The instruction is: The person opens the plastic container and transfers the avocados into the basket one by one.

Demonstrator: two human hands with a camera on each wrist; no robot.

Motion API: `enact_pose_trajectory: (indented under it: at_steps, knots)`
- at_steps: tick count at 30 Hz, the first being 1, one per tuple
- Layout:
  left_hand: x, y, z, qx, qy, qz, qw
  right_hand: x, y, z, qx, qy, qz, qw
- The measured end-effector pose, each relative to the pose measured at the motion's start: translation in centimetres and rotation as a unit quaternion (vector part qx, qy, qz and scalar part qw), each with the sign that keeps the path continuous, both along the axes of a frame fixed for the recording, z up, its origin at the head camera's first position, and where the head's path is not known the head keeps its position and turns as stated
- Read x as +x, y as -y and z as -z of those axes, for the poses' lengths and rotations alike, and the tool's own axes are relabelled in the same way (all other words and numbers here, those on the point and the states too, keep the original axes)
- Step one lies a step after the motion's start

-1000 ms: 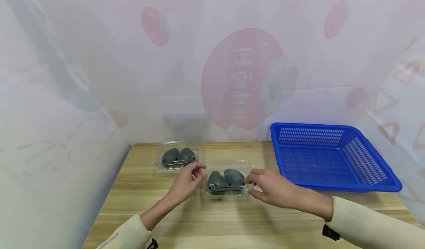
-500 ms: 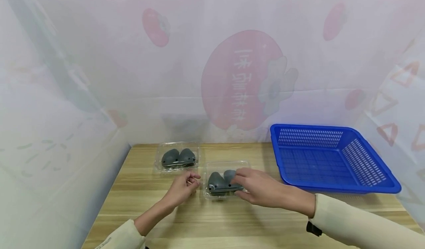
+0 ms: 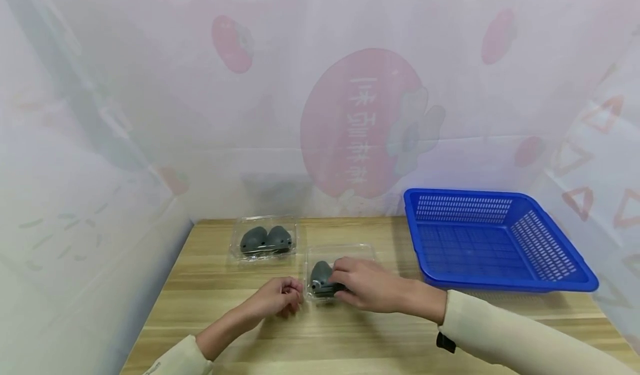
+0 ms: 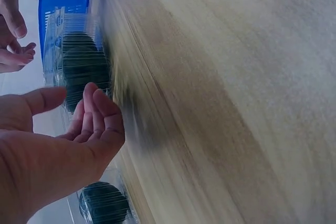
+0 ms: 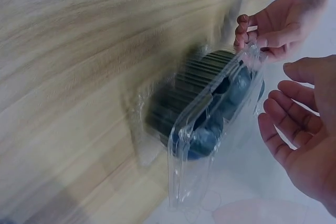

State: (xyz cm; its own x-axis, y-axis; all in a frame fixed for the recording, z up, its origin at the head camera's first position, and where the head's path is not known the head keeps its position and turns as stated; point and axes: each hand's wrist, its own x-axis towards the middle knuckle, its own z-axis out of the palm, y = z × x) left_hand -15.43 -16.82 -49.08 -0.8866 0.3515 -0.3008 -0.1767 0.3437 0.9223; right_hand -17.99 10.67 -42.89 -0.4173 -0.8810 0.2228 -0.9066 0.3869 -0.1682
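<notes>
A clear plastic clamshell box [image 3: 345,248] with dark grey-green egg-shaped fruits [image 3: 321,274] sits on the wooden table. My right hand [image 3: 367,285] is over its right half, hiding one fruit in the head view. Seen from the right wrist, this hand's loosely bent fingers [image 5: 294,121] stand apart from the lid. At the box's left end is my left hand [image 3: 275,297], fingers relaxed and slightly curved, thumb apart from them. Whether its fingertips touch the plastic, I cannot tell. The lid [image 5: 210,100] appears closed in the right wrist view.
Behind and to the left lies a second clear box [image 3: 290,222] with similar dark fruits [image 3: 254,239]. A blue plastic basket [image 3: 500,280] with slotted walls stands at the right. White printed cloth [image 3: 225,141] encloses the table's back and sides.
My right hand has moved left from the box's right edge to over its right half. My left hand has come down and slightly back along the left side. The box stays in place.
</notes>
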Motion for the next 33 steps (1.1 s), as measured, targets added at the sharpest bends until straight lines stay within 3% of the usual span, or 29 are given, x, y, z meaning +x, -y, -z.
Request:
enact_pose_trajectory:
  at_steps: [4,15,20,33]
  knots:
    - [0.2,0.1,0.0,0.012,0.031,0.028,0.9991,0.0,0.9,0.4,0.013,-0.020,-0.010,0.9997]
    - [0.1,0.5,0.2,0.091,0.096,0.054,0.9897,-0.5,2.8,1.6,0.034,-0.054,-0.035,0.9973]
    - [0.2,0.5,0.3,0.105,0.112,0.055,0.9866,-0.5,3.3,2.1,0.022,-0.057,-0.043,0.9972]
    - [0.0,0.4,0.7,0.124,0.126,0.045,0.9832,-0.2,4.1,3.7,0.002,-0.125,-0.036,0.9915]
